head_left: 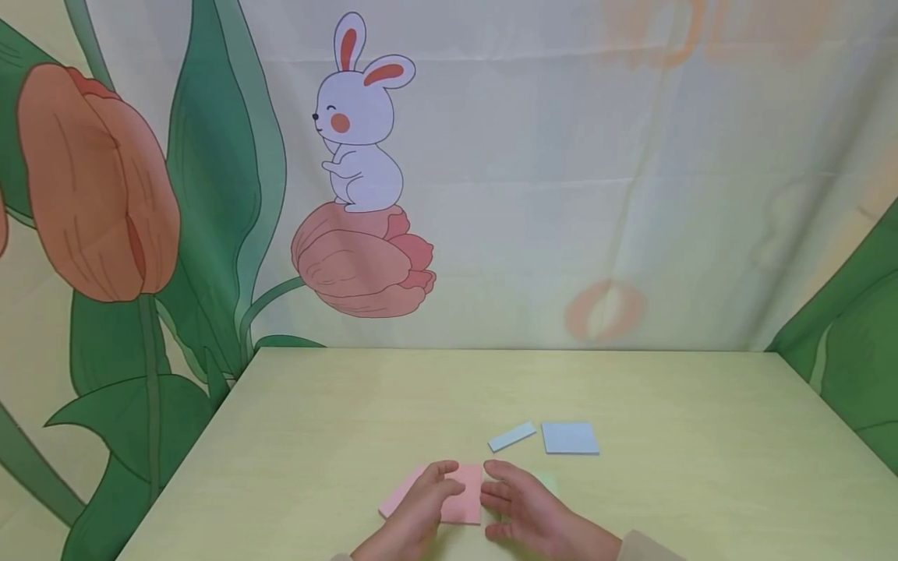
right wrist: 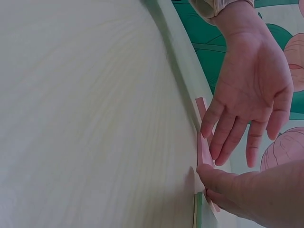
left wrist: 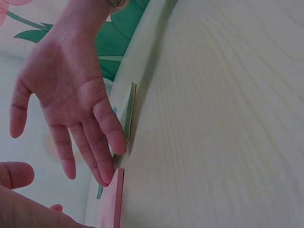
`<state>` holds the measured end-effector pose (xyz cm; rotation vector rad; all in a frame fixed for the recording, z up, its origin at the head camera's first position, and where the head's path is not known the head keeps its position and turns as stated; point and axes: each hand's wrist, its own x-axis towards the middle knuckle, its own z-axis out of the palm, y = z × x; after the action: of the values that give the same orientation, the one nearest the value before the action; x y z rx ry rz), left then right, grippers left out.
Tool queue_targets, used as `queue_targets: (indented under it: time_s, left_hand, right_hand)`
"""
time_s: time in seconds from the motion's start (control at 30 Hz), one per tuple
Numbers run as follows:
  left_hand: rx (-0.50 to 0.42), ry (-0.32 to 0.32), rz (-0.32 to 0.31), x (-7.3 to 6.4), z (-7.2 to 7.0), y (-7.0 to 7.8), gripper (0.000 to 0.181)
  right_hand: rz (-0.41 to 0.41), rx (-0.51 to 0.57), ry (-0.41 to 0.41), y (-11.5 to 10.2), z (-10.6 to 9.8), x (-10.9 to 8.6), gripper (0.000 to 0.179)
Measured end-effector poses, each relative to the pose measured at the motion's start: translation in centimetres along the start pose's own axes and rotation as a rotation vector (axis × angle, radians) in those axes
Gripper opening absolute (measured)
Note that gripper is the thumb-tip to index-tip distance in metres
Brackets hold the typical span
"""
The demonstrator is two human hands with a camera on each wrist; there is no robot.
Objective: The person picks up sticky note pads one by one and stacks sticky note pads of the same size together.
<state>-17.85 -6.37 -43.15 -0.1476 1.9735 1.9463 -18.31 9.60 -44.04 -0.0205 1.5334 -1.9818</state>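
Note:
Both hands hover low over the table's near middle, palms facing each other. Between them lies a square pink pad, like a block of sticky notes. My left hand overlaps its left side, fingers extended and slightly bent. At the pad's right edge, my right hand has its fingers spread and relaxed, fingertips right by the edge. Partly behind the left hand is a second pink piece, set at a slant. A pale green pad shows behind the right hand, mostly hidden; its edge appears in the left wrist view.
Farther back lie a narrow light-blue strip, angled, and a light-blue square pad to its right. The pale wood-grain table meets a printed cloth with a rabbit and tulips along its back edge.

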Motion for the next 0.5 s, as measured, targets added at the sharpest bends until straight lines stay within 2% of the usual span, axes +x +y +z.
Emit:
queue_targets:
  time_s: [0.3, 0.5]
  left_hand:
    - [0.010, 0.015, -0.020, 0.1, -0.1, 0.1, 0.052]
    - [0.018, 0.016, 0.027, -0.2, -0.3, 0.0, 0.052]
  right_hand:
    - [-0.010, -0.019, 0.006, -0.3, 0.3, -0.1, 0.084]
    - [-0.041, -0.063, 0.011, -1.2, 0.3, -0.6, 0.080]
